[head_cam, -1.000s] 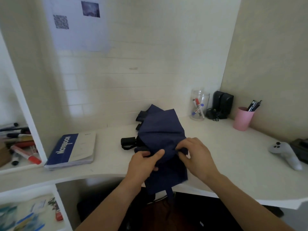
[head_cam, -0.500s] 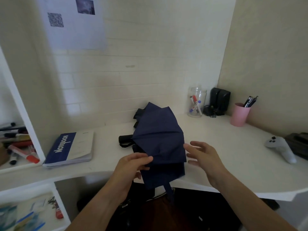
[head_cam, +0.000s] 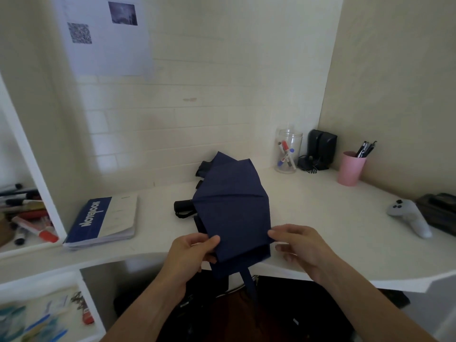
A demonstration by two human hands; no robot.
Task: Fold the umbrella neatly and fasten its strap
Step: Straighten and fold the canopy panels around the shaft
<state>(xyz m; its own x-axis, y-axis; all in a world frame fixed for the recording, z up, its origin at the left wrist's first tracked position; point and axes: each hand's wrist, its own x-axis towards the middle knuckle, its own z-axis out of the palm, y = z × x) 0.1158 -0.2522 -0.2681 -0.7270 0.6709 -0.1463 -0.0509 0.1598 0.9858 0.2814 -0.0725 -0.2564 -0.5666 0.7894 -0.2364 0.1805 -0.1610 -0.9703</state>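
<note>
A navy blue collapsed umbrella (head_cam: 232, 206) lies on the white desk (head_cam: 308, 218), its loose canopy spread in flat folds. Its black handle (head_cam: 182, 206) pokes out to the left. The navy strap (head_cam: 248, 280) dangles over the desk's front edge. My left hand (head_cam: 190, 253) pinches the near left corner of the canopy fabric. My right hand (head_cam: 298, 245) pinches the near right corner between thumb and fingers.
A blue and white notebook (head_cam: 103, 220) lies to the left. At the back right stand a clear jar of markers (head_cam: 287, 153), black speakers (head_cam: 320, 149) and a pink pen cup (head_cam: 350, 167). A grey controller (head_cam: 409, 217) rests at the right. Shelves of markers (head_cam: 22, 213) fill the left.
Both hands let go of the middle of the canopy, spread apart, and now grip its near left and right corners. The camera moved slightly closer.
</note>
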